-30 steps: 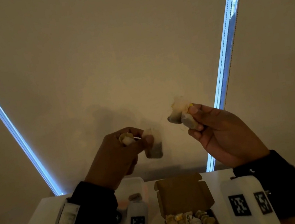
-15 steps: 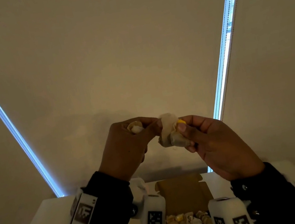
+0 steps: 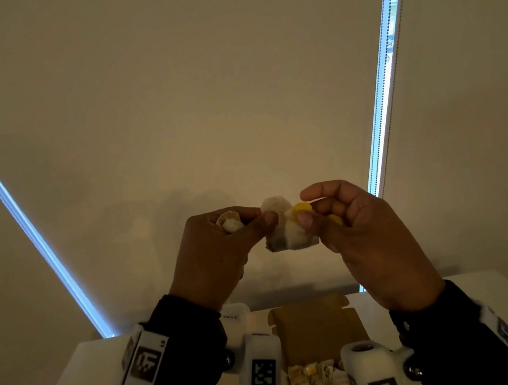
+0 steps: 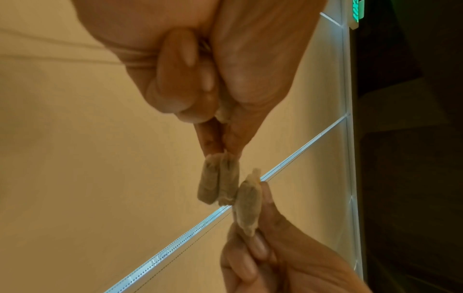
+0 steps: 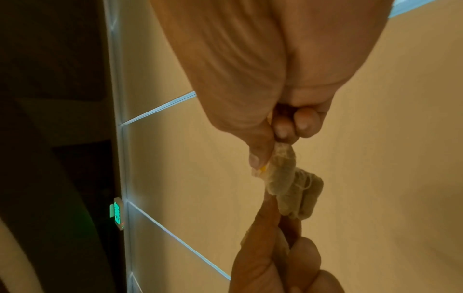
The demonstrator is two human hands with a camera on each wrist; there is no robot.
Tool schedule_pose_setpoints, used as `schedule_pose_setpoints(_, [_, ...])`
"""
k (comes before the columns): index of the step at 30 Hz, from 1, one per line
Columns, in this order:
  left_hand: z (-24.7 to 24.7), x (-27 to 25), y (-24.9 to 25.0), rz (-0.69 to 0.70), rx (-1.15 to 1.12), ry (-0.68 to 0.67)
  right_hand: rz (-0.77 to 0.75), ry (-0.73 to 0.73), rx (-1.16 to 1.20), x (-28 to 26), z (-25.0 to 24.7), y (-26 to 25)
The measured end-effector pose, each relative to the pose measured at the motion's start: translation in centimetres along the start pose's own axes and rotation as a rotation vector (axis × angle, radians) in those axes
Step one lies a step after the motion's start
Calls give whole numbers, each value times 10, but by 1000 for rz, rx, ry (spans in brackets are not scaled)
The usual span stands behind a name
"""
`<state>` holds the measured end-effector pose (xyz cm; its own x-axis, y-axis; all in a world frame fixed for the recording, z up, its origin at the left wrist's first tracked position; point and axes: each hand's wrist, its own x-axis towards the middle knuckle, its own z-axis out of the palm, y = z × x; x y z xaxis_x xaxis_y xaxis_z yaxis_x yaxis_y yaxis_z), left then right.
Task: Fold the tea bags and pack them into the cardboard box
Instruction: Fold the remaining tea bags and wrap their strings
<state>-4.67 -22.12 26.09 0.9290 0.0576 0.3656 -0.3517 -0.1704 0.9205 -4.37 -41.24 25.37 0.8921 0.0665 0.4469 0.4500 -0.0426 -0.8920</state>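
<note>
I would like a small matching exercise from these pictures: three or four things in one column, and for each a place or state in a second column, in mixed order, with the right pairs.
Things:
1. tea bag
2. cardboard box
3. yellow tag
4. left hand

Places or states:
A. open on the table, folded bags inside
B. pinched in the air between both hands
C. at the right hand's thumb
D. also keeps a small bundle in its curled fingers

Pairs: 1-B, 2-A, 3-C, 4-D
</note>
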Motion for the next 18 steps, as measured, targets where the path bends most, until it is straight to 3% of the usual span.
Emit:
schedule_pose_setpoints(8, [2, -4, 5, 19, -7, -45, -25, 10, 58, 2, 6, -1])
schedule_pose_setpoints(14, [2, -12, 5, 42, -82, -174, -30, 34, 49, -3, 8, 3])
schedule_pose_setpoints(18, [4, -16, 5, 80, -33, -159, -10, -28, 18, -7, 12, 3])
